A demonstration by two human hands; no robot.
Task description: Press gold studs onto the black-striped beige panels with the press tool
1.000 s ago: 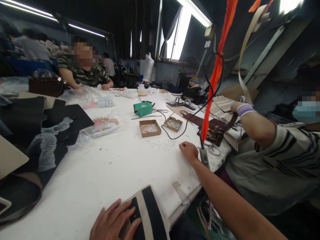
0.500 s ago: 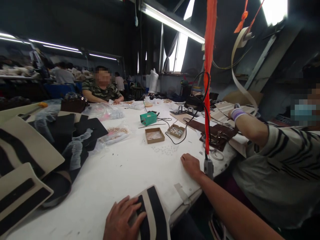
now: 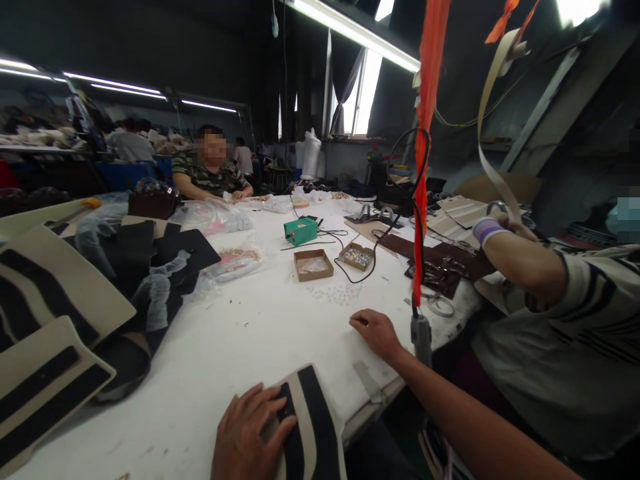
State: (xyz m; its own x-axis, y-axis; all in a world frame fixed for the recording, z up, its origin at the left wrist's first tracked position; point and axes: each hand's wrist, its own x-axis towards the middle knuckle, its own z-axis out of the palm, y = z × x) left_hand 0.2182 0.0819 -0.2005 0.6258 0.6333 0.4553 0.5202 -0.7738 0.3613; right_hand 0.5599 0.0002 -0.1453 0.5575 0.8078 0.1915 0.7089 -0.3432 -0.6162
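My left hand [image 3: 253, 430] lies on a cream panel with black stripes [image 3: 314, 413] at the table's near edge, its fingers flat and spread. Just above the white tabletop [image 3: 200, 373], my right hand [image 3: 376, 333] has thumb and forefinger drawn together in a pinch. Anything between those fingertips is too small to make out. Beyond them lie many small, pale, loose pieces [image 3: 336, 293]. Behind these stand two small cardboard boxes: one with pale contents [image 3: 313, 265], the other with shiny metal bits [image 3: 357, 256].
A green device [image 3: 302, 231] with black cables sits farther back. An orange strap [image 3: 429, 153] with a grey switch [image 3: 421, 337] hangs beside my right forearm. Striped panels [image 3: 55, 287] and black pieces crowd the left. A co-worker's arm [image 3: 525, 267] is at right; another person sits opposite.
My right hand has moved left and toward me, away from the loose pieces, with its fingertips now pinched. My left hand stays on the panel. The view has shifted slightly.
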